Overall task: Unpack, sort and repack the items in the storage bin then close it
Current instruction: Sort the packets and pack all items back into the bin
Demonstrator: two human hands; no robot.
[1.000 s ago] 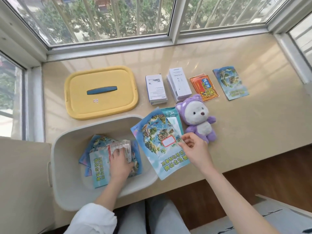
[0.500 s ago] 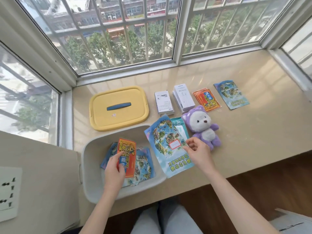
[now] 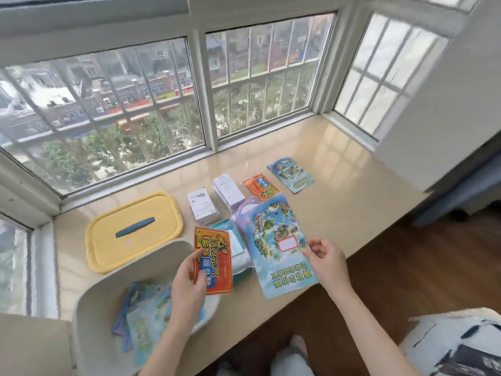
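Yellow lid [image 3: 151, 213] with a blue handle [image 3: 135, 227] lies flat on the beige surface [image 3: 339, 191], far left, off the bin and just behind it. Grey-beige storage bin [image 3: 119, 278] sits open at the near left edge. Inside on its floor is a loose overlapping pile of blue picture packets [image 3: 146, 321], print blurred; I cannot tell how many. Left hand [image 3: 187, 283] is above the bin's right side, gripping an orange-red packet [image 3: 217, 264] with the thumb on its front and the fingers behind. This packet is upright and clear of the pile, over the bin's right rim. Behind it on the surface are two stacks of white boxes [image 3: 202, 207] and [image 3: 227, 192], side by side, near but apart. A teal packet [image 3: 225, 226] and a pale pouch [image 3: 240, 256] lie between the orange-red packet and the big blue island packet [image 3: 273, 240]. Right hand [image 3: 328, 261] pinches that big packet at its right edge, beside the red-framed label. It covers most of a purple plush toy [image 3: 244, 210], only a sliver showing at its upper left. Further back to the right, orange packets [image 3: 260, 187] lie flat on the surface. A smaller blue island packet [image 3: 291, 175] lies just right of them, not touching. Window frames run behind all of it.
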